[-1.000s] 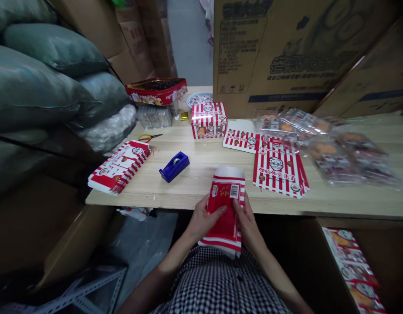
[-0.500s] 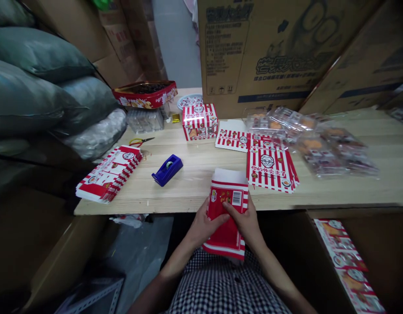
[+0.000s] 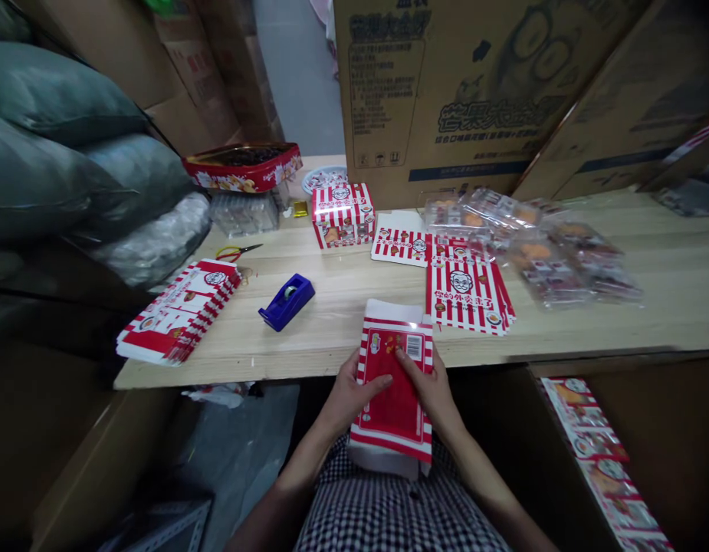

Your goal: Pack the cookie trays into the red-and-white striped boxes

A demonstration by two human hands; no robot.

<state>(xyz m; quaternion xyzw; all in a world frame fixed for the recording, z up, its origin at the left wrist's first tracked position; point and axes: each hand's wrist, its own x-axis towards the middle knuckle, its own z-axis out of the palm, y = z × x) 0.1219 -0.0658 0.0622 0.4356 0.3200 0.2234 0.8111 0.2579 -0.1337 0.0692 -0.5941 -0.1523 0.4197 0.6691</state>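
Observation:
Between my two hands is a red-and-white striped carton, its barcode panel facing up and white flaps showing at both ends. My left hand grips its left edge, thumb lying across the red face. On the opposite edge, my right hand holds on with its thumb near the barcode. The carton is above my lap at the table's front edge. Just beyond it lies a stack of flat striped cartons. A blue tape dispenser rests to the left, and an assembled striped box stands farther back.
Flat cartons are fanned at the table's left, with scissors behind them. Clear packs pile up at right. A red tray sits on clear containers at back left. Large cardboard boxes wall off the rear. Below right, an open box holds printed boxes.
Between my hands the carton has widened, and its white lower flap now shows near my lap. My hands keep their hold on both edges. The view has shifted slightly.

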